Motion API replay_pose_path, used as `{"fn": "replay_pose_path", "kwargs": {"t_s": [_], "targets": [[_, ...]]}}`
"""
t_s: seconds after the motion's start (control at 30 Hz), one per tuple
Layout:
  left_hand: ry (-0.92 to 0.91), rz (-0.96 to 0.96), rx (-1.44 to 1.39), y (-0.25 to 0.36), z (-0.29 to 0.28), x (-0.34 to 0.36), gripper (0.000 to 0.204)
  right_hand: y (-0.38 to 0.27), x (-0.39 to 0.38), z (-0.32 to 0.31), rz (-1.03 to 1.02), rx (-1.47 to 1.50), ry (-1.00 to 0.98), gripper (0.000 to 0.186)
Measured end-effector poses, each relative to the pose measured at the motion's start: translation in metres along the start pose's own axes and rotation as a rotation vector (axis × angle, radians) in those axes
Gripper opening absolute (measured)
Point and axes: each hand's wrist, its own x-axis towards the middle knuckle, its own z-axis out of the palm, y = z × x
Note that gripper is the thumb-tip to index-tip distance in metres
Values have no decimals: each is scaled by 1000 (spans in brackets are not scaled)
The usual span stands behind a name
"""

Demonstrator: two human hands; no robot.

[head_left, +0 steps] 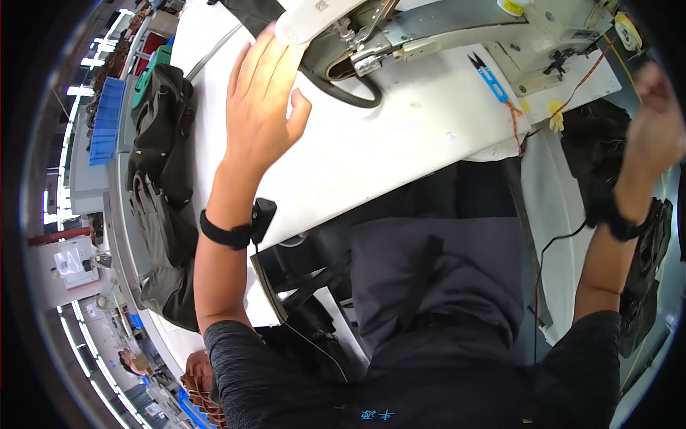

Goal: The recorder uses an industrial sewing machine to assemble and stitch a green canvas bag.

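Note:
My left hand (266,100) lies over the white table (400,136) with its fingers stretched out and its thumb apart. Its fingertips reach the white end of a sewing machine (443,34); whether they touch it I cannot tell. Beside that hand a dark looped strap or edge piece (364,97) lies around the machine's needle end. At the far right my right hand (654,125) is raised and smeared by motion, so its fingers do not show clearly. Blue thread snips (490,79) tied to a red cord rest on the table near the machine's base.
Dark olive bags (158,129) lie in a row along the left side. More dark fabric pieces (597,143) hang at the right. Blue bins (107,121) stand beyond the left bags. A small yellow-and-white container (511,7) sits on the machine. Another person (200,379) is at the lower left.

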Motion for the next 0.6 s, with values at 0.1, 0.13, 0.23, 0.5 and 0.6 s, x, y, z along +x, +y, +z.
{"fn": "replay_pose_path", "kwargs": {"t_s": [0.1, 0.13, 0.23, 0.5, 0.6], "targets": [[-117, 79, 233, -23, 3, -11, 73, -67, -102, 155, 214, 294, -538, 32], [-117, 82, 233, -30, 8, -11, 73, -82, -108, 184, 434, 171, -697, 34], [-65, 75, 141, -44, 35, -2, 60, -69, -120, 244, 567, 442, -677, 31], [32, 130, 188, -38, 23, 0, 54, -59, -106, 268, 600, 526, -726, 29], [-3, 77, 305, -19, -10, -13, 63, -86, -110, 280, 676, 453, -552, 21]]}}
